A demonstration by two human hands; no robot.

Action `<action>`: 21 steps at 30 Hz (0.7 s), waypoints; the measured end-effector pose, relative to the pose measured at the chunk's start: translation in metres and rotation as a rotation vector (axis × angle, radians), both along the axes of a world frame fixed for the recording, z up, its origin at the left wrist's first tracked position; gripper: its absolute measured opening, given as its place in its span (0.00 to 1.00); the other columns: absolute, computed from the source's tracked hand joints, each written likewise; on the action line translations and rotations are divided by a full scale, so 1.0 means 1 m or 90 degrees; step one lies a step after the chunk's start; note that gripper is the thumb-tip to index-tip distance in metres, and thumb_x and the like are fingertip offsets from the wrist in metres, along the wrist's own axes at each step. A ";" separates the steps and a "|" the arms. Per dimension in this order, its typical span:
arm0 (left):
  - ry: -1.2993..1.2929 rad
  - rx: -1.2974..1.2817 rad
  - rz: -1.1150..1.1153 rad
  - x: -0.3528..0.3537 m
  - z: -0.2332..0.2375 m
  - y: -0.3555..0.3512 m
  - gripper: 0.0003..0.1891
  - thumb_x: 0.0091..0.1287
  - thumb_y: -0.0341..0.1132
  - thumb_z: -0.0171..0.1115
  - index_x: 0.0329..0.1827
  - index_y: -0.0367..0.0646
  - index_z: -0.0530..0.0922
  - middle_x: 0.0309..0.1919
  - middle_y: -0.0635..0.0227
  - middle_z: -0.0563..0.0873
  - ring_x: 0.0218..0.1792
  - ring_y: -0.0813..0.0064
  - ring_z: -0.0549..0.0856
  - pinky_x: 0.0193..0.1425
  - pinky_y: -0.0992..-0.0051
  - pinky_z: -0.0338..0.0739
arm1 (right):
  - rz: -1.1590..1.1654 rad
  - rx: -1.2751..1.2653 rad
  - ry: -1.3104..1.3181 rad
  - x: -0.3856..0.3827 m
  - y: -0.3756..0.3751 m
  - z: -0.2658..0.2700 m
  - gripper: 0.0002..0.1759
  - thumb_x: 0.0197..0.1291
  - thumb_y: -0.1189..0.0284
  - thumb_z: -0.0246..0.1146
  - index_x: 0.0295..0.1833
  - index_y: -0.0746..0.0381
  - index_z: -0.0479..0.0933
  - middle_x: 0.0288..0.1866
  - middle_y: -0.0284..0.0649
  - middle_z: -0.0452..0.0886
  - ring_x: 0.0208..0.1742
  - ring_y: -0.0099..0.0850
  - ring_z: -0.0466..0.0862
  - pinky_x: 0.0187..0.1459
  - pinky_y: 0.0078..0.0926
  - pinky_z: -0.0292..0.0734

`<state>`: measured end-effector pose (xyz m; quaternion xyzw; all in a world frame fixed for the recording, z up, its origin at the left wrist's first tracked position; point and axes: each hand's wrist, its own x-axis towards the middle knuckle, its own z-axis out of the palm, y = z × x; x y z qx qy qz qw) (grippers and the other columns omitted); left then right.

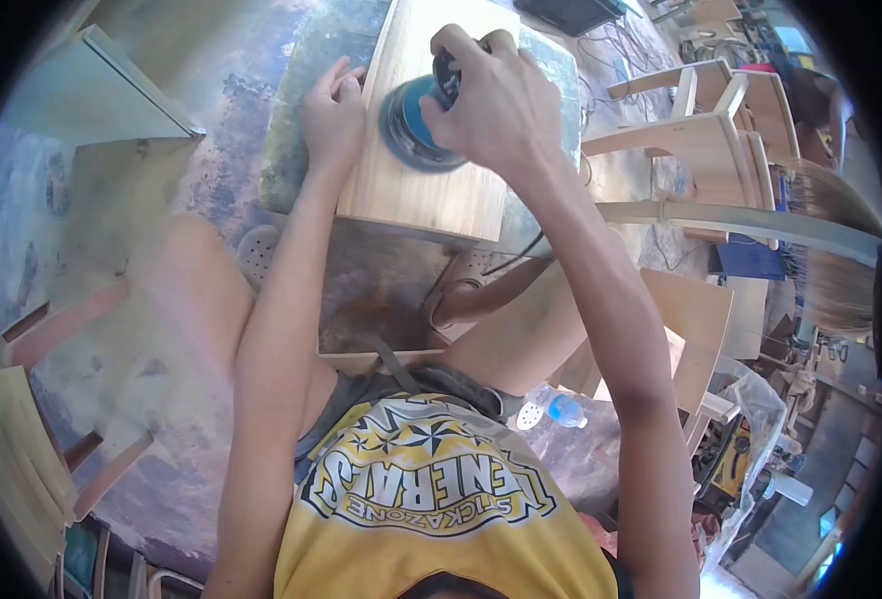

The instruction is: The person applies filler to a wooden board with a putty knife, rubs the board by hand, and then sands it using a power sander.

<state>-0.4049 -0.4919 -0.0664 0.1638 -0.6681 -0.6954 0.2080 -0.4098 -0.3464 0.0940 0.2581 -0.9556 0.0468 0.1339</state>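
Several pale wooden frames [700,140] crowd 3 o'clock, reading the clock from the board and with 6 at the seated body, while a flat pale panel [101,95] fills 9 o'clock and slatted wooden furniture [21,429] sits out at 8. Mid-floor, a mottled green slab [286,170] carries the wooden board [411,205], and look at its line: the long axis runs from just past 12 to just past 6, near end square towards the body, far end cut off at the top. On that board, upper middle, rides the sander [416,125], blue pad side down, dark grip up, its rim blurred. What's in the way? The right hand [506,110] and forearm, coming in from 5 o'clock and hiding the tool's right side; those fingers are clamped over the grip, thumb down the blue side. Left hand [334,115] at the board's 9 o'clock edge, fingers loosely bent, slightly apart; can't tell whether they touch wood. Smaller now: a clear bottle [566,409] at 5, and a dark cord [516,258] curving past the near right corner.
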 end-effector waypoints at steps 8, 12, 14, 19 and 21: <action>-0.006 -0.037 0.013 -0.001 -0.005 -0.001 0.23 0.71 0.30 0.54 0.66 0.29 0.79 0.54 0.54 0.91 0.54 0.67 0.90 0.62 0.72 0.80 | -0.062 0.029 -0.013 -0.010 0.015 0.003 0.26 0.50 0.59 0.72 0.57 0.47 0.80 0.48 0.52 0.83 0.46 0.54 0.87 0.46 0.48 0.84; -0.036 -0.028 0.021 0.005 0.004 0.002 0.22 0.71 0.30 0.55 0.66 0.30 0.79 0.54 0.55 0.91 0.54 0.67 0.90 0.62 0.71 0.80 | -0.050 0.022 -0.031 -0.010 0.029 0.002 0.26 0.51 0.59 0.72 0.58 0.48 0.80 0.49 0.54 0.82 0.48 0.56 0.87 0.47 0.49 0.85; -0.030 -0.022 0.015 0.005 0.005 0.001 0.22 0.71 0.30 0.56 0.66 0.30 0.79 0.53 0.55 0.91 0.53 0.67 0.90 0.61 0.72 0.81 | -0.054 0.017 0.013 -0.033 0.035 0.000 0.25 0.51 0.59 0.73 0.57 0.48 0.80 0.50 0.54 0.82 0.50 0.55 0.87 0.48 0.49 0.85; -0.008 -0.027 0.019 0.002 -0.001 0.000 0.22 0.70 0.29 0.56 0.66 0.31 0.80 0.53 0.54 0.91 0.53 0.66 0.91 0.60 0.71 0.82 | -0.037 -0.037 -0.012 -0.074 0.021 0.015 0.19 0.50 0.68 0.70 0.48 0.58 0.77 0.42 0.54 0.83 0.43 0.54 0.85 0.44 0.49 0.81; -0.006 -0.023 0.020 0.003 0.004 0.000 0.22 0.70 0.29 0.56 0.66 0.31 0.80 0.53 0.54 0.91 0.54 0.66 0.91 0.60 0.71 0.82 | -0.110 -0.016 -0.051 -0.064 0.010 0.024 0.20 0.50 0.68 0.72 0.49 0.57 0.77 0.43 0.53 0.82 0.43 0.53 0.84 0.45 0.48 0.80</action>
